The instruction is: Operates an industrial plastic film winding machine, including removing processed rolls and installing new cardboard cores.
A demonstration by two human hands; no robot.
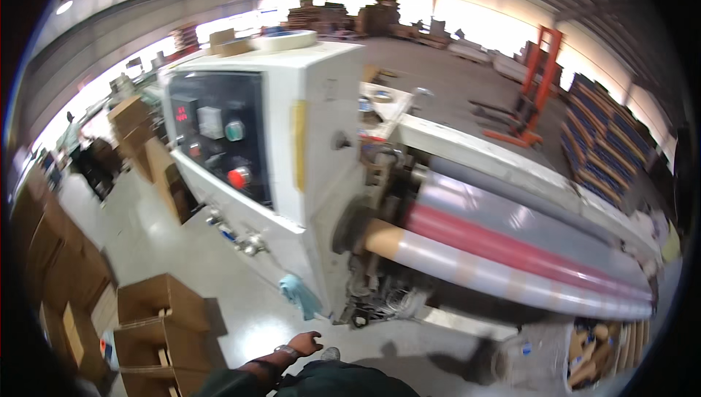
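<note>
My left hand (304, 343) hangs low in front of my body, its forearm coming in from the lower left with a band at the wrist. It looks open with loosely bent fingers, and nothing shows in it. Nearest to it are a light blue cloth (298, 295) hanging at the foot of a white machine cabinet (332, 127) and the tip of my shoe (331, 354). My right hand is out of sight. On the cabinet's dark control panel (219, 134) are a red button (239, 177) and a green knob (234, 130).
Right of the cabinet, a roll of clear film (453, 258) and a red roller (496, 240) extend across the machine. Open cardboard boxes (164, 328) stand at lower left. A box of scraps (593, 357) sits lower right; an orange pallet stacker (537, 90) stands beyond.
</note>
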